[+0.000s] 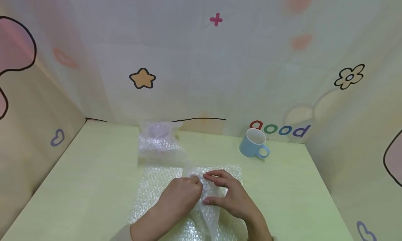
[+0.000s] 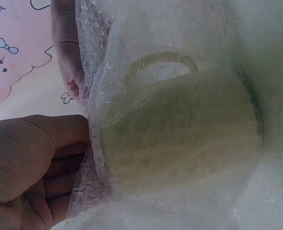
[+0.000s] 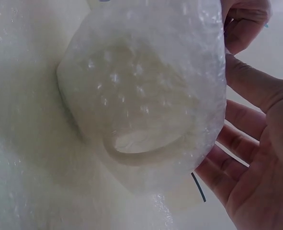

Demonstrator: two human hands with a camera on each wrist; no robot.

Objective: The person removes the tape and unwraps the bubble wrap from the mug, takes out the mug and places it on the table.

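A yellowish mug (image 2: 179, 134) with a loop handle shows through clear bubble wrap (image 1: 209, 213) that is folded up around it. At the wrap's gathered upper edge, my left hand (image 1: 183, 194) pinches the film, its fingers curled in. My right hand (image 1: 230, 195) holds the other side, thumb and fingers spread in a curve around the wrap near the mug's mouth. From the right wrist, the thumb (image 3: 256, 84) lies along the wrap's edge, close to the left hand. The mug's handle (image 3: 143, 155) is visible through the film there.
Underneath lies a flat sheet of bubble wrap (image 1: 147, 188) on the pale yellow-green table (image 1: 84, 185). A bubble-wrapped bundle (image 1: 158, 141) sits at the back left. Further right, a light blue mug (image 1: 251, 145) stands upright near the printed cloth backdrop (image 1: 188, 59).
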